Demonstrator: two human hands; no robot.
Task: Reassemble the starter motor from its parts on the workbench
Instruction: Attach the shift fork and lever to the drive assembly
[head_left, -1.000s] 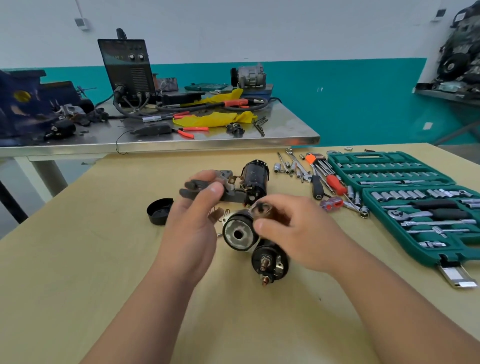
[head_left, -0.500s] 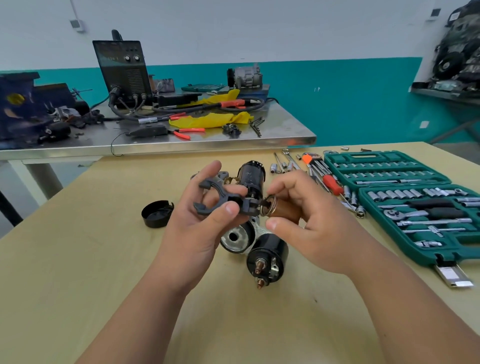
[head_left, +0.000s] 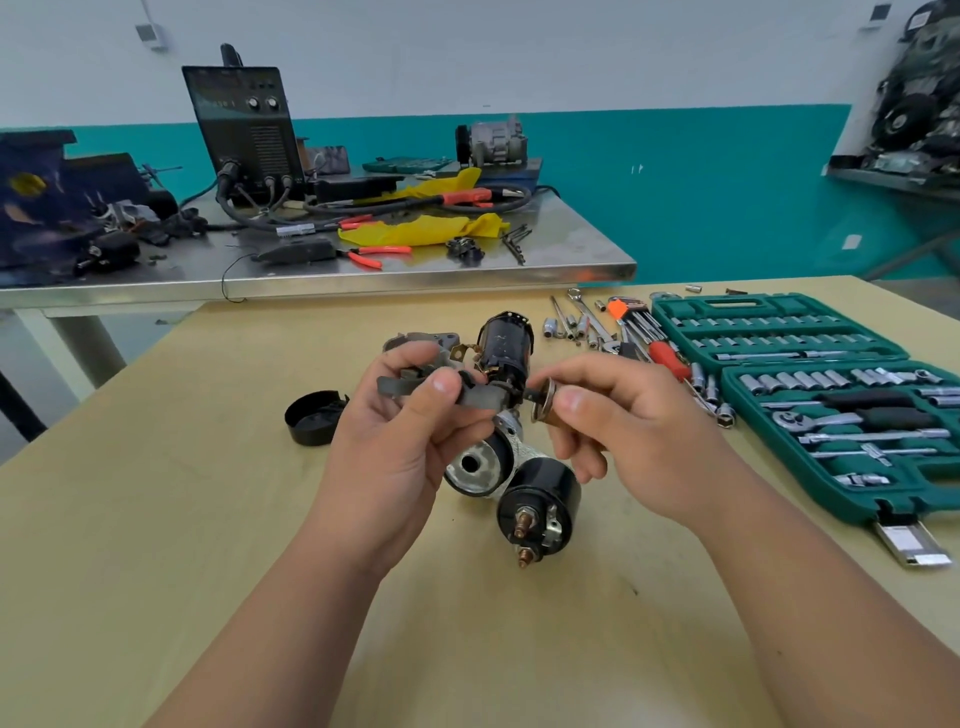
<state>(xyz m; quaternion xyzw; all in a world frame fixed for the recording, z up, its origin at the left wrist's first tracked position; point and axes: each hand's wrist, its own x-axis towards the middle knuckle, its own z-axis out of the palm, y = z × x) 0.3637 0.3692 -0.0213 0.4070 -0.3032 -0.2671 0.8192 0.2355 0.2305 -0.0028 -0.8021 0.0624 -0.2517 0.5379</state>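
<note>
My left hand (head_left: 395, 447) grips a dark grey shift fork lever (head_left: 480, 396) above the wooden workbench. My right hand (head_left: 618, 431) pinches a brass-coloured plunger (head_left: 543, 405), whose tip meets the lever's right end. Below them on the bench lie a black solenoid (head_left: 540, 506) with copper terminals and a silver-faced cylindrical housing (head_left: 478, 465). Behind the hands stands the black motor body (head_left: 506, 343) beside a grey metal end housing (head_left: 415, 340). A black plastic cap (head_left: 314, 417) sits to the left.
An open green socket set case (head_left: 810, 395) fills the right side of the bench (head_left: 156, 519). Loose sockets, wrenches and red-handled screwdrivers (head_left: 660, 353) lie between it and the motor body. Behind stands a steel table (head_left: 363, 275) with a welder, cables and pliers.
Both hands lifted off the bench: the left brought the fork lever up, the right raised the plunger to its end. The lever now lies flatter in my left hand.
</note>
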